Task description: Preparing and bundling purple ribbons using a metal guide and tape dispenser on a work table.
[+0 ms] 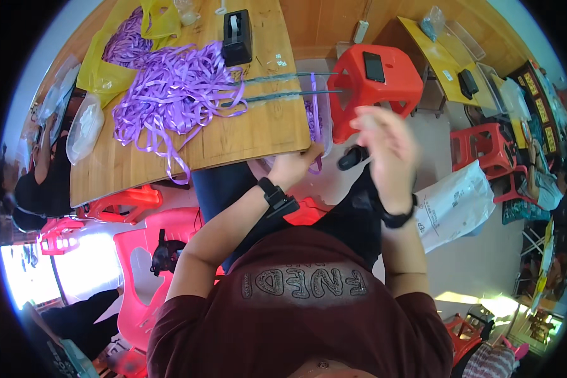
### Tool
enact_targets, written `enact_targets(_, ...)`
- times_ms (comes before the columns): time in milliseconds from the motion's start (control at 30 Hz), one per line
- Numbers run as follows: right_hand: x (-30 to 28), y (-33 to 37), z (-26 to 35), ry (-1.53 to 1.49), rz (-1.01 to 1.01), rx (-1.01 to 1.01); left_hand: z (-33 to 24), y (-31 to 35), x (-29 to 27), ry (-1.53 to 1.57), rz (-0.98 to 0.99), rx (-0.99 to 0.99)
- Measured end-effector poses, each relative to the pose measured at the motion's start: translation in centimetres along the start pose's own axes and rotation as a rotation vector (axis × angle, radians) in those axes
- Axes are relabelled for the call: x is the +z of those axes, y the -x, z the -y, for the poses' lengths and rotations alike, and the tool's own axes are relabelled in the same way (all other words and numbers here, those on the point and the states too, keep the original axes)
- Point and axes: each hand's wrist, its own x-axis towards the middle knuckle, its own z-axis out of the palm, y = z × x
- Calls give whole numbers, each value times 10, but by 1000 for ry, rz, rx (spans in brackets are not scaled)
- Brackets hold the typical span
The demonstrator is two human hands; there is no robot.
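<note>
My left hand [294, 169] is at the table's near right corner, its fingers closed on a strip of purple ribbon [315, 160] that hangs beside the table edge. My right hand [389, 148] is raised to the right of it, smeared by motion, so its fingers and anything in them are unclear. A large tangled heap of purple ribbon [170, 91] lies on the wooden table [264, 129]. Two dark rods [283, 96] reach out past the table's right edge, and a ribbon loop crosses them. Below them, a clear plastic tub [324, 120] has more purple ribbon in it.
A black tape dispenser [237, 39] and a yellow plastic bag [97, 63] rest on the table. To the right, a red stool [397, 82] carries a phone [374, 67]. A white sack [457, 205] lies by my right arm. Other people sit farther off.
</note>
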Motion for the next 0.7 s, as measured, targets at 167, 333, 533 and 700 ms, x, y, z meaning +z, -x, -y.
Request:
enact_targets(167, 3, -11, -121, 431, 165, 154, -6, 6, -2, 38, -47, -74)
enact_targets(333, 13, -28, -140, 175, 116, 258, -6, 7, -3, 67, -91, -61)
enact_targets(533, 19, -34, -136, 165, 166, 336, 6, 7, 3, 177, -112, -128)
enact_targets(700, 23, -42, -134, 40, 153, 326, 3, 5, 0, 105, -116, -109)
